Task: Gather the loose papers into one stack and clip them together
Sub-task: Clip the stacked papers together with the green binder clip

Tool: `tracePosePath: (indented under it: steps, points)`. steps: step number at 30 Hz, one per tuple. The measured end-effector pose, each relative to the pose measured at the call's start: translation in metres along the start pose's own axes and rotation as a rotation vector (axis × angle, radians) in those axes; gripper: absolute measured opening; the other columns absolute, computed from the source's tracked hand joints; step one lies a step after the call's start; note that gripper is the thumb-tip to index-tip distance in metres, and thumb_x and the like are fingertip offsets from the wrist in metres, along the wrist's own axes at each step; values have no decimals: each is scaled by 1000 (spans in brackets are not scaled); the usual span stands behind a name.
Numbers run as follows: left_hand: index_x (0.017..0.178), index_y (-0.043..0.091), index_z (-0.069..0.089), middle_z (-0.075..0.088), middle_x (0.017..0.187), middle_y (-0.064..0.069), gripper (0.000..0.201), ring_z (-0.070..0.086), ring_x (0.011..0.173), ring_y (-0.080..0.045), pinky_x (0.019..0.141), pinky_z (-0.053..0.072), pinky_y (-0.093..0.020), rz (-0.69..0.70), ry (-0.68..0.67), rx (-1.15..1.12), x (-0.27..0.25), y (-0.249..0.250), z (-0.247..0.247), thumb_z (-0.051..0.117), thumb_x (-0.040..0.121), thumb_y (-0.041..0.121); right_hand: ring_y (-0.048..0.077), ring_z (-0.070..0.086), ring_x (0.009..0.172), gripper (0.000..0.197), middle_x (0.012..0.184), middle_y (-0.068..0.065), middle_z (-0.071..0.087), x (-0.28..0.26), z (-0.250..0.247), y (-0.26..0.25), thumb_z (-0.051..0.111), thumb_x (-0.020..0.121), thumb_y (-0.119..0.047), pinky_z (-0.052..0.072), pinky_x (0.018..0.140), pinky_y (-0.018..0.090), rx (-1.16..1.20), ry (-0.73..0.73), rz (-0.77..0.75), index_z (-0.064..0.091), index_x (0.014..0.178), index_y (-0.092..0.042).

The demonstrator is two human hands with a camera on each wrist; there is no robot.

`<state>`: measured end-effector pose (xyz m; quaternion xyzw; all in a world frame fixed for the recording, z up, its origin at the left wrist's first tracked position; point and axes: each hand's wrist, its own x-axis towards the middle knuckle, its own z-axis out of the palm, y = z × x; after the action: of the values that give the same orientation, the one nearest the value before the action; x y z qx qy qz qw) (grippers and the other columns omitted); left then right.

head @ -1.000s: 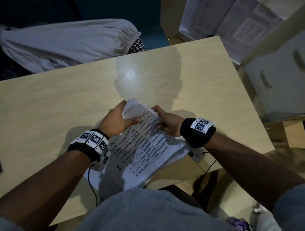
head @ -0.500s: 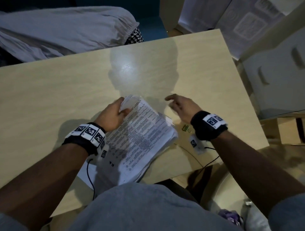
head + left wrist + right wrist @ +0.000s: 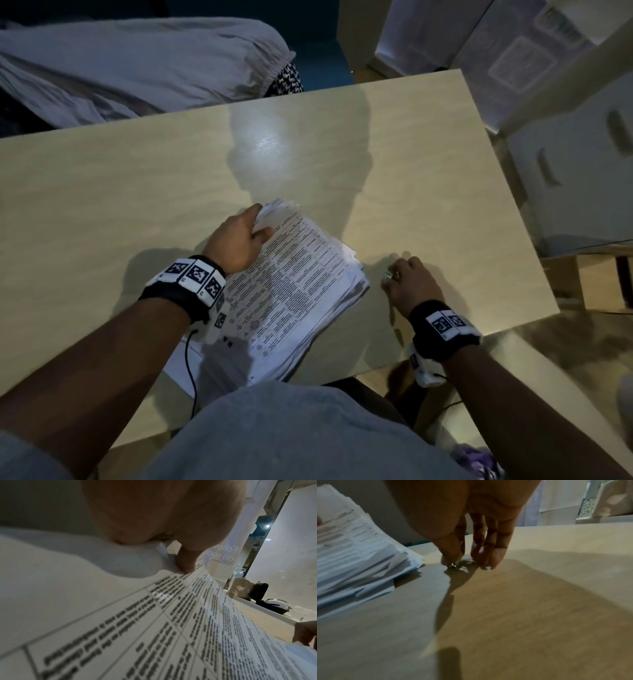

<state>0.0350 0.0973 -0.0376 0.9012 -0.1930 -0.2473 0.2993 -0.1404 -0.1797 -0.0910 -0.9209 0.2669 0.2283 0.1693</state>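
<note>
Left hand point(image 3: 239, 240) gripping the paper stack's point(image 3: 301, 284) far corner; right hand point(image 3: 409, 281), just beside it, pinching a small clip point(image 3: 454, 564) on the table point(image 3: 137, 192).

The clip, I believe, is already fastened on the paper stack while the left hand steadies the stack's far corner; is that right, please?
Not quite: the clip lies on the table beside the paper stack, with the right hand pinching it, as the right wrist view shows. The left hand does steady the corner.

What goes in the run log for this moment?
left hand: holds paper stack | right hand: pinching clip on table | papers: unclipped
</note>
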Motion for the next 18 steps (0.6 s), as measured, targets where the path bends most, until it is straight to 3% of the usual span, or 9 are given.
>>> tracePosePath:
  steps: [4, 6, 8, 11, 15, 17, 18]
  points:
    - [126, 8, 49, 66, 110, -18, 36, 63, 93, -34, 79, 52, -44, -4, 6, 10, -4, 1, 0, 52, 95, 28, 38, 60, 88, 17, 98, 18, 61, 5, -10, 7, 70, 82, -17, 51, 76, 41, 255, 137, -8, 63, 95, -8]
    - [128, 9, 48, 67, 108, -18, 38, 64, 90, -33, 78, 52, -42, -9, 13, 15, -5, 2, 0, 52, 96, 29, 31, 65, 82, 15, 88, 10, 66, 11, -26, 6, 75, 79, -27, 56, 76, 41, 460, 163, 92, 68, 88, -17]
    - [125, 10, 48, 69, 98, -17, 34, 63, 79, -30, 70, 52, -37, -14, 10, 30, -6, 4, 1, 51, 96, 28, 25, 68, 79, 18, 89, 8, 68, 17, -46, -1, 75, 79, -31, 59, 75, 41, 648, 191, 132, 72, 89, -18]
    - [123, 14, 46, 68, 89, -15, 31, 60, 70, -27, 63, 46, -31, -37, -13, 59, -6, 8, 1, 50, 97, 29, 24, 70, 80, 19, 99, 8, 68, 24, -76, -31, 72, 83, -22, 58, 82, 42, 785, 188, -11, 74, 100, -13]
    - [125, 15, 42, 67, 91, -15, 32, 59, 71, -28, 62, 42, -31, -70, -41, 76, -5, 8, 1, 46, 98, 32, 30, 68, 93, 23, 107, 11, 66, 32, -98, -100, 59, 92, -12, 53, 92, 45, 719, 97, -241, 68, 112, -5]
    - [123, 16, 42, 67, 94, -15, 30, 59, 73, -28, 62, 41, -31, -70, -43, 80, -5, 9, 0, 46, 98, 32, 24, 69, 90, 24, 104, 12, 70, 32, -100, -133, 60, 92, -14, 54, 92, 33, 722, 18, -327, 68, 113, -5]
    - [122, 16, 43, 67, 96, -14, 29, 59, 74, -28, 63, 41, -31, -68, -41, 77, -5, 9, 0, 47, 98, 31, 16, 69, 84, 25, 101, 8, 71, 31, -101, -146, 62, 91, -17, 53, 88, 19, 667, 12, -382, 69, 112, -7]
